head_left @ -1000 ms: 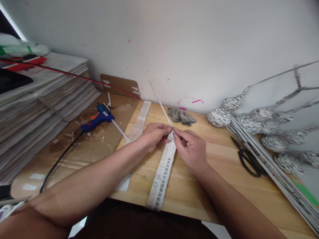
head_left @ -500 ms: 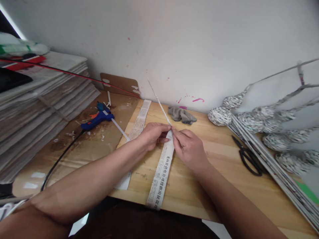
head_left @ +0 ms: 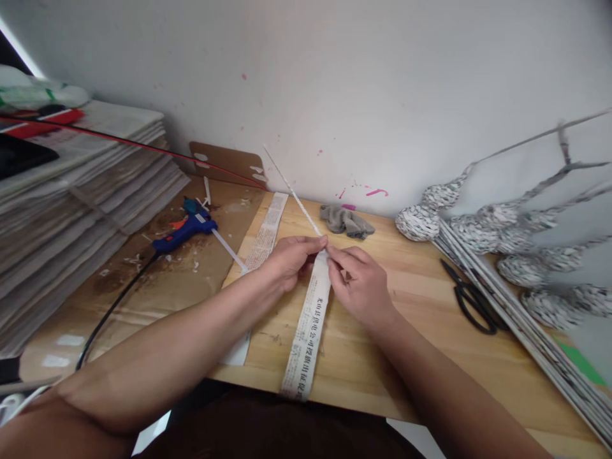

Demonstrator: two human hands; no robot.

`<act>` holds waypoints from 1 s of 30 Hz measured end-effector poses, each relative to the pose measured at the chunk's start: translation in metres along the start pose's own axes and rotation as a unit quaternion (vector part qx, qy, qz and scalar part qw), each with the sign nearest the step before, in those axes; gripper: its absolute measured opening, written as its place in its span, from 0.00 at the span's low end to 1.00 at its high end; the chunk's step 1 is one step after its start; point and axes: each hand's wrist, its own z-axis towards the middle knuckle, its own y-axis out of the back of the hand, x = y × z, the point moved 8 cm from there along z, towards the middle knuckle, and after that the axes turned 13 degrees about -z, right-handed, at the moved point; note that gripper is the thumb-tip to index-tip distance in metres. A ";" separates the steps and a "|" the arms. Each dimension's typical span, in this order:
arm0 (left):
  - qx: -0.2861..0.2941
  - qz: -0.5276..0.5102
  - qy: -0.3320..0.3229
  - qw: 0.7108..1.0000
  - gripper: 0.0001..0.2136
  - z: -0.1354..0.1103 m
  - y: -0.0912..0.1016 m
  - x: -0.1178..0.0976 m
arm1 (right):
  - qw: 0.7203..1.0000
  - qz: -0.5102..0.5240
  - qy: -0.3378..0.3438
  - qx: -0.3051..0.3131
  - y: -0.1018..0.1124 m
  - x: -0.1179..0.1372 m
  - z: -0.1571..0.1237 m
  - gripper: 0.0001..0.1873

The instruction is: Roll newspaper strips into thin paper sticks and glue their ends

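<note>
A long newspaper strip [head_left: 306, 325] lies on the wooden table [head_left: 430, 338], its near end hanging over the front edge. At the strip's far end my left hand [head_left: 291, 258] and my right hand [head_left: 357, 284] meet, both pinched on a thin rolled paper stick [head_left: 291, 194]. The stick slants up and away to the left, towards the wall. The strip's end is wrapped at the base of the stick between my fingertips.
A second newspaper strip [head_left: 265, 239] lies left of my hands. A blue glue gun [head_left: 184, 231] with a black cord rests on brown cardboard [head_left: 157, 287]. Stacked newspapers [head_left: 71, 191] stand at left. A grey rag [head_left: 345, 221], black scissors [head_left: 471, 299] and rolled paper sticks with wound heads [head_left: 507, 255] lie at right.
The stick's far tip has swung to the left and its slant has flattened a little. My hands have stayed at the strip's end, fingers shifting slightly on the roll.
</note>
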 end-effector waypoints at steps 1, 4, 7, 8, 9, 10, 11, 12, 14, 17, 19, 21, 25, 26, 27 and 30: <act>0.001 0.001 -0.012 1.000 0.12 0.000 0.000 -0.002 | 1.000 0.017 -0.026 -0.006 0.001 -0.003 0.000 0.15; -0.003 0.006 -0.050 0.999 0.13 -0.002 -0.002 -0.008 | 0.989 0.089 -0.117 -0.012 0.002 -0.013 -0.001 0.12; -0.021 0.000 -0.075 0.997 0.13 -0.006 -0.002 -0.013 | 0.961 0.191 -0.198 -0.004 -0.006 -0.022 -0.003 0.13; -0.025 -0.004 -0.081 0.996 0.13 -0.007 -0.003 -0.014 | 0.950 0.222 -0.221 0.000 -0.009 -0.024 -0.004 0.14; -0.026 -0.007 -0.086 0.996 0.13 -0.008 -0.003 -0.015 | 0.938 0.248 -0.241 0.002 -0.013 -0.026 -0.005 0.14; -0.026 -0.007 -0.090 0.996 0.13 -0.009 -0.004 -0.016 | 0.928 0.268 -0.259 0.005 -0.016 -0.027 -0.006 0.14; -0.025 -0.006 -0.095 0.995 0.13 -0.009 -0.004 -0.017 | 0.918 0.284 -0.276 0.010 -0.019 -0.027 -0.006 0.13; -0.025 -0.004 -0.100 0.995 0.13 -0.010 -0.005 -0.017 | 0.910 0.298 -0.289 0.016 -0.022 -0.028 -0.007 0.12; -0.023 0.005 -0.110 0.994 0.13 -0.011 -0.005 -0.018 | 0.895 0.325 -0.305 0.028 -0.028 -0.027 -0.007 0.11; -0.021 0.018 -0.122 0.992 0.15 -0.011 -0.005 -0.018 | 0.876 0.368 -0.309 0.032 -0.034 -0.024 -0.008 0.12; -0.019 0.022 -0.123 0.992 0.15 -0.011 -0.005 -0.017 | 0.862 0.398 -0.312 0.026 -0.038 -0.024 -0.009 0.12; -0.015 0.024 -0.120 0.992 0.15 -0.010 -0.005 -0.017 | 0.842 0.431 -0.325 0.018 -0.043 -0.025 -0.011 0.13; -0.008 0.026 -0.111 0.993 0.14 -0.009 -0.006 -0.018 | 0.790 0.494 -0.362 0.023 -0.050 -0.025 -0.017 0.11; -0.006 0.026 -0.107 0.994 0.14 -0.008 -0.005 -0.018 | 0.777 0.506 -0.372 0.035 -0.051 -0.025 -0.019 0.10; -0.003 0.028 -0.104 0.994 0.14 -0.007 -0.005 -0.019 | 0.764 0.518 -0.381 0.054 -0.053 -0.024 -0.020 0.10; -0.005 0.048 -0.100 0.994 0.15 -0.005 -0.005 -0.023 | 0.735 0.543 -0.390 0.114 -0.055 -0.022 -0.022 0.12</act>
